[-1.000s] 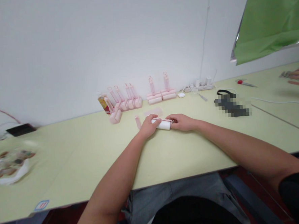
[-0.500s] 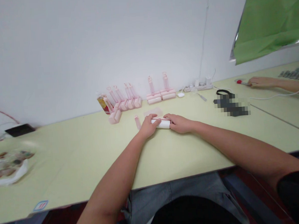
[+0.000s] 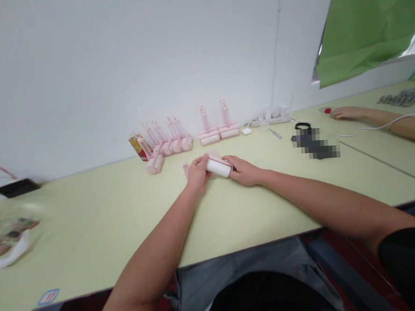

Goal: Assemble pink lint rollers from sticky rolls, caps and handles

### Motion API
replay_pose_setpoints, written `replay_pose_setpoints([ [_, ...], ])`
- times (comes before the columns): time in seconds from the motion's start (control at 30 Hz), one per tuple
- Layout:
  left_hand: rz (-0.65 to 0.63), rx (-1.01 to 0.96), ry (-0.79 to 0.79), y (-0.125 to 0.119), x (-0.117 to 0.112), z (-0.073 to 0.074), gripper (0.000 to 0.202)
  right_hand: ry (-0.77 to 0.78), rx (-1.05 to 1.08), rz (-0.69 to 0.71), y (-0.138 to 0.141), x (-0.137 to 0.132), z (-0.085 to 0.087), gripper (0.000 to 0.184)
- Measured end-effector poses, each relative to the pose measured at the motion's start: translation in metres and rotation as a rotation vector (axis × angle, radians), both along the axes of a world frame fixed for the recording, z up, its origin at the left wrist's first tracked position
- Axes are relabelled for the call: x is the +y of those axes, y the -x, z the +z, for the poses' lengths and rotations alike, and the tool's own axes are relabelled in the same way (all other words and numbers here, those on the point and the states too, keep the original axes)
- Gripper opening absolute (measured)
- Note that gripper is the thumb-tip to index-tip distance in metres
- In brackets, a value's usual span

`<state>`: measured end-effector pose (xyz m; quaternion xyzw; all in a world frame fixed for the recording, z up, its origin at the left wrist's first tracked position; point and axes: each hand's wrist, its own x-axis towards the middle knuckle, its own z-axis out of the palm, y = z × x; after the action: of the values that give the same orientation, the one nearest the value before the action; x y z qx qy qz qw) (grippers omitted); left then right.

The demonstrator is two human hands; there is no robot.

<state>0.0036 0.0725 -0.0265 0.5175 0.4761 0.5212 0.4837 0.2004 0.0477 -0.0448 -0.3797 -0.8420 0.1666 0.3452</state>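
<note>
Both hands grip a lint roller (image 3: 218, 168) with a white roll and a pink holder, tilted down towards the right. My left hand (image 3: 197, 175) is closed around its left end, with the thumb on top. On the right end, my right hand (image 3: 244, 170) has its fingers wrapped about the holder. A small pink handle (image 3: 185, 169) lies just left of my left hand, partly covered by it. Behind the roller, a pale pink translucent piece (image 3: 213, 153) rests on the table, mostly hidden.
Several pink lint rollers with upright handles (image 3: 210, 139) stand along the wall. A drink carton (image 3: 136, 145) is beside them. Further right are a power strip (image 3: 270, 121) and a blurred dark object (image 3: 315, 146). Another person's hand (image 3: 347, 113) is at the far right. Left is a white-rimmed tray (image 3: 14, 251).
The lint roller has tilted, its left end now higher. My left hand has turned round that end, its fingers curling beneath. The whole view has shifted slightly.
</note>
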Motion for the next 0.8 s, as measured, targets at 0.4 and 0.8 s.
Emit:
replay_pose_setpoints([
  [0.4,-0.125,-0.168,-0.005,0.000,-0.007,0.006,0.054,0.416,0.515,0.355,-0.003,0.013,-0.014,0.067],
  [0.8,-0.135,-0.140,0.037,-0.004,-0.011,0.004,0.048,0.403,0.430,0.393,-0.005,0.005,-0.002,0.080],
])
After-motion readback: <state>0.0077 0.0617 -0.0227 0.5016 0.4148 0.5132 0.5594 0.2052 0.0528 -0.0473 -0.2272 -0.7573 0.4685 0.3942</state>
